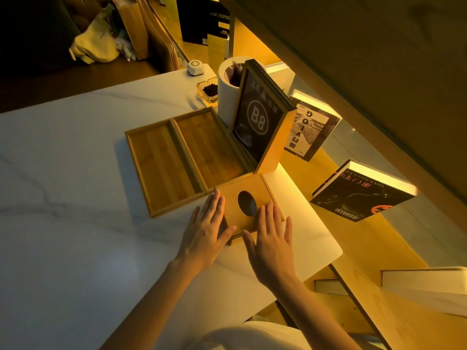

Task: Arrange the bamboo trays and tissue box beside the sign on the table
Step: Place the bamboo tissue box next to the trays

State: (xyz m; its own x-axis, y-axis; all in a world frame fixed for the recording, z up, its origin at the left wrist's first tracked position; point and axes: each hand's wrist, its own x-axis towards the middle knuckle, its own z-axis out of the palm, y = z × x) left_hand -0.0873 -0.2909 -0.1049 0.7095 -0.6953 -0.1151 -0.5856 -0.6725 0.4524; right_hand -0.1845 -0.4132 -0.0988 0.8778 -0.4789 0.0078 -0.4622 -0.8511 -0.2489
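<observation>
Two shallow bamboo trays lie side by side on the white marble table (63,173): the left tray (161,168) and the right tray (209,145), which touches the upright black "B8" sign (257,120). A square bamboo tissue box (242,190) with an oval hole in its top stands just in front of the sign and against the trays' near ends. My left hand (204,231) lies flat with spread fingers against the box's left side and top edge. My right hand (270,238) rests flat on the box's near right corner. Neither hand grips anything.
Behind the sign stand a white cylindrical bin (227,97), a glass ashtray (208,89) and a small white round device (195,67). To the right, books (358,193) lean on a lit wooden shelf below the table's right edge. More books (427,281) lie lower right.
</observation>
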